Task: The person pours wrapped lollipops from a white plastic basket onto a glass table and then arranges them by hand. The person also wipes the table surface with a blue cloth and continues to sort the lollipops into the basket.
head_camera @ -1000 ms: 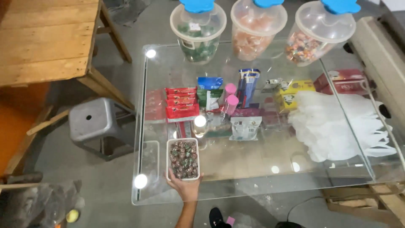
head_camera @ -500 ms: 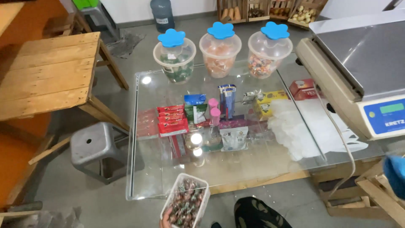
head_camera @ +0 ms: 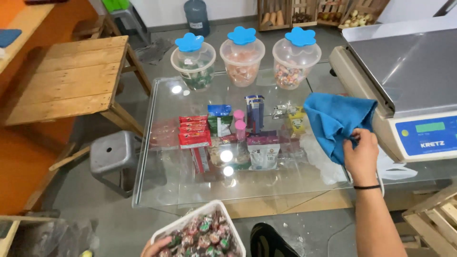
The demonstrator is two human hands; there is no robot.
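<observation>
My right hand [head_camera: 362, 154] grips a blue cloth [head_camera: 339, 121] over the right end of a glass counter top [head_camera: 162, 185]. My left hand [head_camera: 154, 246] shows only its fingers at the bottom edge, holding a white rectangular tray [head_camera: 200, 234] full of wrapped candies, off the counter's near edge. Packets and small boxes [head_camera: 228, 135] lie on a shelf under the glass.
Three clear tubs with blue flower-shaped lids [head_camera: 242, 52] stand along the counter's far edge. A weighing scale [head_camera: 404, 81] sits at the right, with clear plastic bags [head_camera: 328, 159] beside it. A wooden table [head_camera: 66, 81] and a grey metal stool [head_camera: 112, 152] are at left.
The candy tray has been lifted off the glass and drawn toward me. My right hand has come in from the right, bringing the blue cloth over the counter.
</observation>
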